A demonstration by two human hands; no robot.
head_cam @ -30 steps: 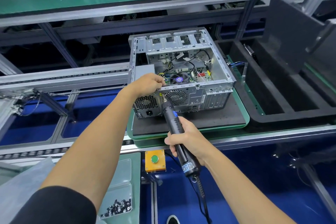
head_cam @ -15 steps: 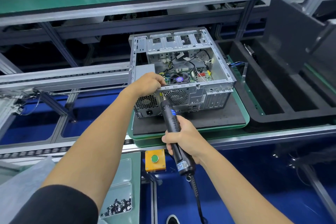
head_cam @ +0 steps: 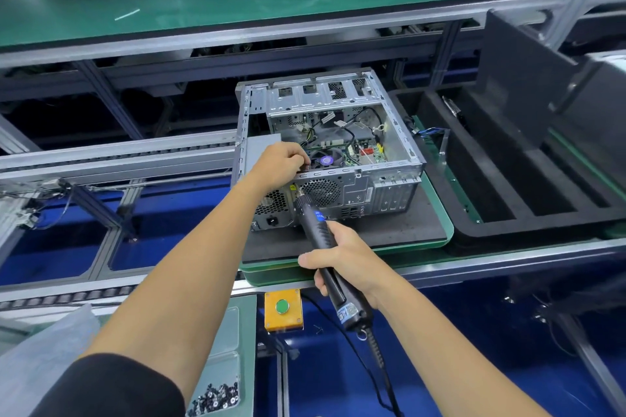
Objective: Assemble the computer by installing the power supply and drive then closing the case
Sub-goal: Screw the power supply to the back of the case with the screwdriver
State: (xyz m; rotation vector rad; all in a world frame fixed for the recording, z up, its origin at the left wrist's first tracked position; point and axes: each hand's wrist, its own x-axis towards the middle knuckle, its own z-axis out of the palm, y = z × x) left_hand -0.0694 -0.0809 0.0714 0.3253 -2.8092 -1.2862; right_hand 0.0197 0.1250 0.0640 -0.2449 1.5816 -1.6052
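the screwdriver (head_cam: 318,230) tip has risen to the case's (head_cam: 382,176) rear panel.

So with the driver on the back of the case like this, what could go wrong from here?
The electric screwdriver meets the computer case rear at a slant, so its bit could slip off the screw. The left hand grips the case edge just above the tip and could be nicked. The driver's cord hangs below and might snag.

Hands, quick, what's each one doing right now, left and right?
Left hand: fingers curled over the top rear edge of the computer case; what it pinches cannot be told.
Right hand: grips the electric screwdriver.
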